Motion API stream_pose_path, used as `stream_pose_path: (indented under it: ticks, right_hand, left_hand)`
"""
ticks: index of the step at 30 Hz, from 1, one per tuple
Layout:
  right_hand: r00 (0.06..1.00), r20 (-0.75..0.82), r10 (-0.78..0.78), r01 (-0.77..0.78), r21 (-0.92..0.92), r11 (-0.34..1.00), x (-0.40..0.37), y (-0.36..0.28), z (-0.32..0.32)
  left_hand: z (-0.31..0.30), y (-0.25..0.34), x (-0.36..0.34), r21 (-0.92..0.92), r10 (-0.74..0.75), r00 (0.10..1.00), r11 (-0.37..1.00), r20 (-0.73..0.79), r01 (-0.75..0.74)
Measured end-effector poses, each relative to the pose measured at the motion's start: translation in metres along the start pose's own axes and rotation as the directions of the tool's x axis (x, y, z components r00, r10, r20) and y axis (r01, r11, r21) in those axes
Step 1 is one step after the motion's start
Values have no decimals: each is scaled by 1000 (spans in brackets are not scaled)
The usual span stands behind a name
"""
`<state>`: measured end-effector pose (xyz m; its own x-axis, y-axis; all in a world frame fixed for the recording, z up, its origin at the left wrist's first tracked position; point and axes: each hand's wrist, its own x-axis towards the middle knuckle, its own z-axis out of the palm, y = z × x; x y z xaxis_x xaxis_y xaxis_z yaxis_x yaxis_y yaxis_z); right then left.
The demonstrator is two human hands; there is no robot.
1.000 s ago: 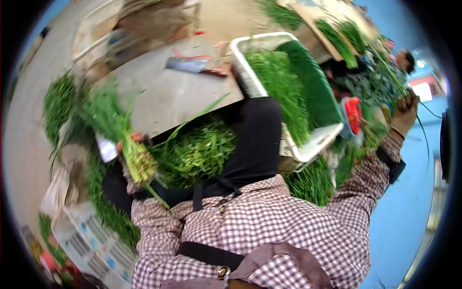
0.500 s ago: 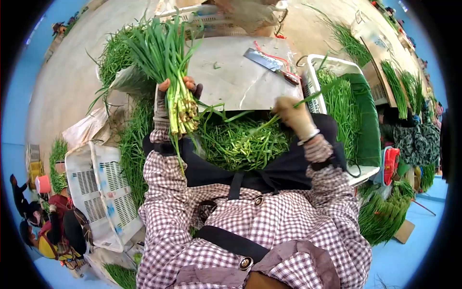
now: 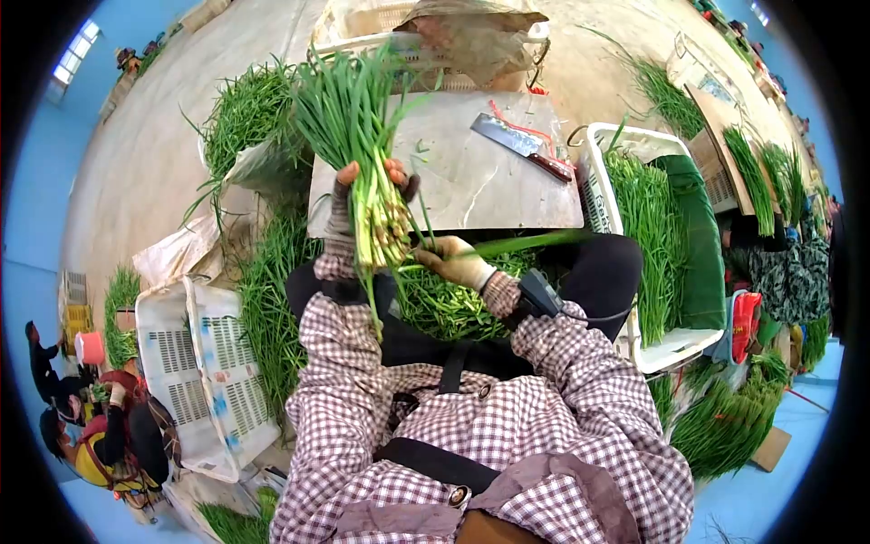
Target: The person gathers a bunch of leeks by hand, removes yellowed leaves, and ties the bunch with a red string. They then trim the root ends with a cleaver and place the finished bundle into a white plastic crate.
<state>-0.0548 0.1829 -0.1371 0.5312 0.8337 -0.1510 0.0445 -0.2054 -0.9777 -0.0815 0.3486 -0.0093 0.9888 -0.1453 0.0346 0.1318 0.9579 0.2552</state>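
My left hand [image 3: 342, 201], in a dark fingerless glove, is closed around a bunch of garlic chives [image 3: 376, 204]. The leaves fan upward and the pale cut ends hang down over my lap. My right hand [image 3: 456, 261], in a light glove, is beside those pale ends with its fingertips pinched together. A long green chive leaf [image 3: 526, 242] trails from it to the right. Loose leaf trimmings [image 3: 444, 308] lie in a heap on my lap, beneath both hands. In front stands a grey board [image 3: 444, 172], with a knife [image 3: 521, 145] lying on it.
To my right is a white crate [image 3: 594, 195] of chives with a green cloth lining. At my left lie a chive pile [image 3: 272, 290] and a tipped white crate [image 3: 213, 381]. Another crate [image 3: 362, 27] stands beyond the board. People [image 3: 109, 426] sit farther left.
My right hand has come left and down from beside the crate to the bunch's pale ends. The bunch in my left hand appears slightly farther right; the whole view has shifted too.
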Motion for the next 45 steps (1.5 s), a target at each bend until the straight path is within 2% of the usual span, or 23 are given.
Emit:
stream_pose_path:
  ticks: [2, 3, 4, 5, 7, 10, 11, 14, 15, 19, 21, 23, 24, 25, 26, 28, 31, 33, 37, 39, 41, 43, 45]
  right_hand:
    - [989, 24, 149, -135, -302, 944, -23, 8, -5]
    - [984, 22, 175, -152, -394, 907, -38, 19, -3]
    - [982, 0, 191, -168, -485, 858, -50, 45, 3]
    - [978, -22, 210, -184, -571, 800, -59, 77, 10]
    - [882, 30, 469, -262, -797, 544, -68, 122, 21]
    - [759, 69, 648, -278, -865, 418, -78, 153, 17]
    - [745, 87, 662, -282, -857, 430, -80, 160, 14]
    - [733, 146, 664, -270, -834, 481, -80, 165, 13]
    - [731, 170, 660, -266, -820, 506, -79, 162, 15]
    - [761, 323, 562, -240, -664, 708, -78, 110, 3]
    - [860, 345, 376, -170, -500, 849, -90, 60, -23]
    - [967, 245, 68, 44, -427, 903, -100, 14, -47]
    - [995, 105, -6, 46, -387, 921, -102, -7, -55]
    - [968, -71, -239, 200, -351, 915, -97, -16, -61]
    - [981, -194, -7, -23, -152, 988, -98, -56, -66]
    - [923, -350, -159, 142, -73, 987, -82, -76, -72]
    - [873, -358, -331, 358, 12, 933, -38, -56, -70]
    - [999, 4, 42, -39, 476, 879, -29, -53, -62]
    - [974, -144, 172, -80, 492, 867, -44, -52, -40]
    - [970, -226, 86, -1, 355, 935, -60, -57, -48]
    - [993, -4, -121, 121, 98, 988, -88, -60, -57]
    - [921, 296, -254, 294, -100, 951, -121, -43, -47]
    - [817, 571, 81, -3, -137, 991, -143, -59, -43]
  left_hand:
    - [0, 26, 9, 8, 39, 999, 999, -22, -39]
    - [14, 35, 12, 238, 190, 982, 954, -10, -182]
    - [11, 50, 20, -35, 91, 993, 995, 72, -89]
    - [15, 74, 23, 19, 22, 993, 1000, 119, -24]
    - [28, 97, 25, 68, 54, 985, 996, 162, -66]
    - [58, 89, 24, 211, 267, 955, 934, 125, -289]
    - [53, 102, 28, 199, -35, 980, 980, 196, -5]
    - [64, 70, 23, 630, 241, 970, 748, 37, -210]
    - [43, 70, 28, 514, 156, 988, 848, -12, -128]
    - [37, 36, 31, 437, 110, 985, 899, -131, -42]
    - [22, 30, 44, 352, -10, 995, 935, -98, 44]
    - [4, 17, 56, 224, -94, 988, 967, -120, 119]
    - [-2, 11, 61, 224, -65, 984, 969, -166, 102]
    - [-13, 5, 68, 234, -71, 988, 967, -140, 103]
    - [-18, 1, 72, 209, -81, 988, 972, -131, 108]
    - [-31, -9, 81, 165, -114, 990, 978, -85, 127]
    - [-36, -27, 88, 122, -83, 991, 988, -104, 95]
    - [-23, -37, 86, 121, -48, 992, 991, -118, 62]
    - [-27, -35, 79, 194, -107, 972, 970, -209, 148]
    - [-40, -31, 79, 269, -124, 976, 948, -181, 170]
    - [-67, -28, 83, 164, -143, 962, 969, -232, 183]
    - [-69, -23, 84, 236, -49, 976, 966, -213, 100]
    - [-81, -13, 90, 287, -2, 971, 955, -239, 73]
